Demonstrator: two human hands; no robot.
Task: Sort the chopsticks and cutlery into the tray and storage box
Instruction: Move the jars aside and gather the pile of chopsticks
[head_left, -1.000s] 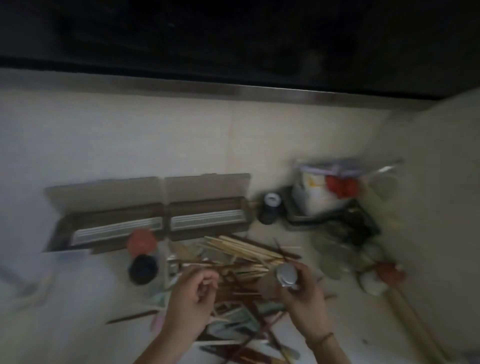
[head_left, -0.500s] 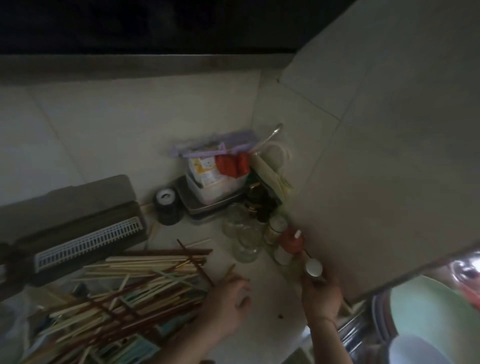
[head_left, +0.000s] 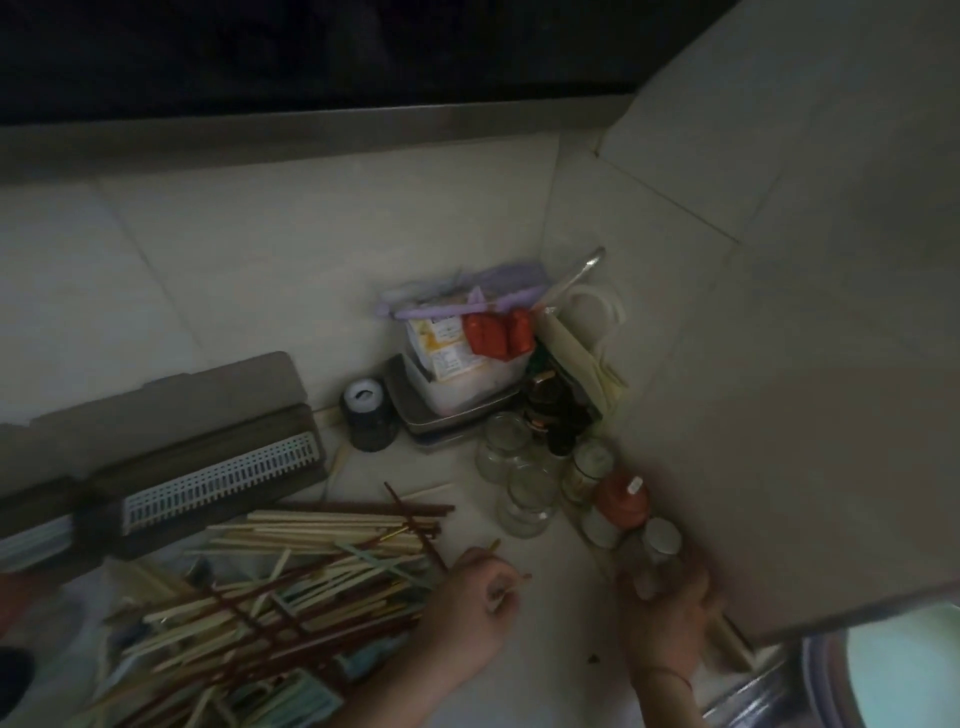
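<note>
A heap of wooden, red and pale green chopsticks (head_left: 311, 577) covers the counter at the lower left. Behind it stands a dark storage box (head_left: 208, 457) with its lid open and a white slotted tray (head_left: 223, 480) inside. My left hand (head_left: 475, 613) rests at the heap's right edge, fingers curled round a thin chopstick. My right hand (head_left: 670, 613) grips a small clear jar with a silver lid (head_left: 657, 556), set against the wall at the end of a row of jars.
Glass jars (head_left: 519, 483), a red-capped bottle (head_left: 621, 501), a dark round jar (head_left: 366, 415) and a plastic container with packets (head_left: 462, 353) crowd the corner. A tiled wall (head_left: 779, 364) closes the right side. Metal bowls and a pale green plate (head_left: 909, 670) sit at lower right.
The view has swung right toward the corner. My right hand carried the silver-lidded jar from above the chopstick heap to the row of jars by the wall. My left hand stays at the heap.
</note>
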